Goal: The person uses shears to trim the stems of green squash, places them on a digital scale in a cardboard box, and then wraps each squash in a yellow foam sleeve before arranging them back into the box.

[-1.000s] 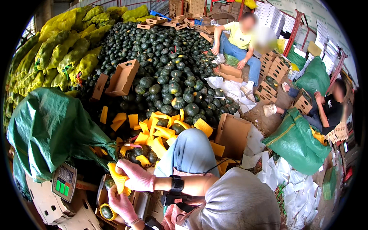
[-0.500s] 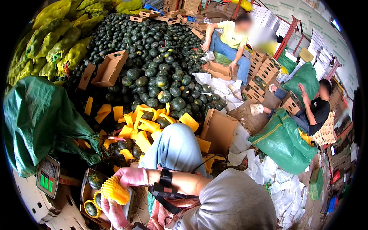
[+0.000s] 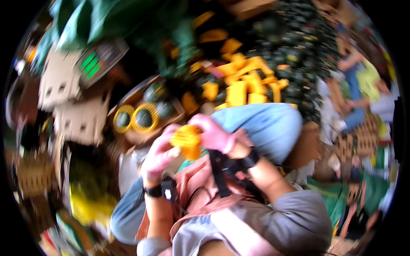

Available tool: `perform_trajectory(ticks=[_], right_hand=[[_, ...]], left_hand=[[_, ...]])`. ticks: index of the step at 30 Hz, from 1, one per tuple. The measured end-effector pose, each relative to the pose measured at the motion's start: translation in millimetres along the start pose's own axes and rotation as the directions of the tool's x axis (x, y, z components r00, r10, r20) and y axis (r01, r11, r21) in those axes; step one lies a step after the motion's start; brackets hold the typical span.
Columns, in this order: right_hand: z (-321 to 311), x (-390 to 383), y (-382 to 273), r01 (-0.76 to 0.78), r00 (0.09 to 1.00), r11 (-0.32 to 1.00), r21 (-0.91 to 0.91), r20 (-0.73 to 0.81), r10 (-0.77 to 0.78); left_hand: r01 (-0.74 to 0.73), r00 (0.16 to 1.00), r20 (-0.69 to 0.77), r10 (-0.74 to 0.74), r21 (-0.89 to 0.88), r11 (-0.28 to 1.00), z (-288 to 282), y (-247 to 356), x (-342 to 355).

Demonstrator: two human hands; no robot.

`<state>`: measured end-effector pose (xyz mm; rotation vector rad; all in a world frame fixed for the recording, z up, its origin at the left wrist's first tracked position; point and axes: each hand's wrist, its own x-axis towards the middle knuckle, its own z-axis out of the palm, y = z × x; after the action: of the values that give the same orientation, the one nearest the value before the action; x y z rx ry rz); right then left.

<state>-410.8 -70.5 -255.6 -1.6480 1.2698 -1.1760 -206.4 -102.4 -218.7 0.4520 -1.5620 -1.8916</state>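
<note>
Yellow sleeve (image 3: pixel 186 137) held from both sides

From where I stand, the sleeve is up in front of the body, caught between the left hand (image 3: pixel 157 155) and the right hand (image 3: pixel 211 133), both gloved in pink. The left hand is closed on its left side, thumb near the lower part; the right hand's fingers pinch its upper right edge. So it touches both hands and sits directly between them. Things are blurry, and I can't tell whether anything is inside it.

I'd judge the step in hand to be working the sleeve into shape. The next move seems to call for an even grip from both sides, and a mouth kept spread without tearing the soft netting.

Just beyond the left hand is a cardboard box (image 3: pixel 178 113). In it, two netted squashes (image 3: pixel 144 118) sit side by side, near some bare squashes (image 3: pixel 155 93). Loose yellow pieces (image 3: pixel 241 91) lie scattered past the right hand.
</note>
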Motion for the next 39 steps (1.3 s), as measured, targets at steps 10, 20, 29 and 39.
perform_trajectory(ticks=[10,20,29,39], right_hand=[[13.2,-7.8,16.6,-0.857,0.509,0.237,0.457,0.824,0.248],[57.6,97.0,82.3,-0.612,0.684,0.522,0.594,0.067,0.726],[94.7,102.6,93.5,-0.582,0.803,0.811,0.064,-0.114,0.585],[93.5,119.7,117.8,-0.199,0.962,0.979,0.036,-0.185,0.202]], left_hand=[[-0.023,0.837,-0.328,-0.437,-0.820,0.571,-33.0,-44.2,-39.9],[0.334,0.875,-0.479,0.070,0.703,0.629,-133.5,-60.5,74.4],[0.206,0.752,-0.644,-0.144,0.022,0.978,-143.6,-106.5,45.1],[0.154,0.656,-0.755,0.012,0.149,0.977,-146.5,-135.0,34.3]])
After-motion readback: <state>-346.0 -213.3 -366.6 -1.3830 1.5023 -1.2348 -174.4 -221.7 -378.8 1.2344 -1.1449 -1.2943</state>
